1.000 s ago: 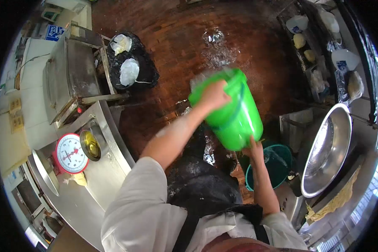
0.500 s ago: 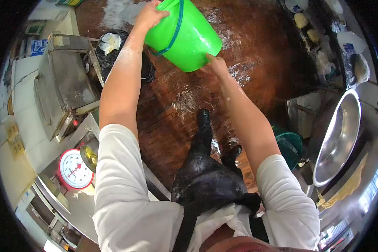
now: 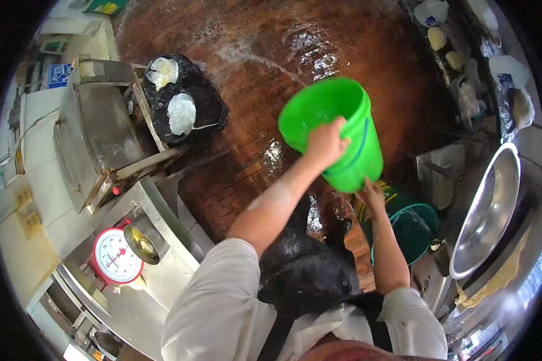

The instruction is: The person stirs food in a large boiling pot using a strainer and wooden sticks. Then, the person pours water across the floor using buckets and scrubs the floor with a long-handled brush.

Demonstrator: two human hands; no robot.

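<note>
A bright green plastic bucket (image 3: 372, 150) hangs tilted in front of me, its mouth facing away and to the left. My left hand (image 3: 327, 144) is closed over the near rim. At the bucket's base is my right hand (image 3: 372, 197), its fingers pressed against the bottom edge and partly hidden. A blue handle lies down along the bucket's side. Below my right hand stands a dark green tub (image 3: 429, 231), with what looks like water in it. The brown tiled floor (image 3: 247, 84) is wet, and a thin streak of water runs across it.
A black garbage bag (image 3: 208, 102) with two whitish plastic bundles sits left, beside a metal cabinet (image 3: 105, 120). A red dial scale (image 3: 119, 256) stands on the steel counter (image 3: 168, 240). At right are a large metal basin (image 3: 486, 210) and a shelf with bags.
The bucket has swung from the upper middle back toward me and right, above the dark green tub. Both hands still hold it. The white splash on the floor has thinned and spread.
</note>
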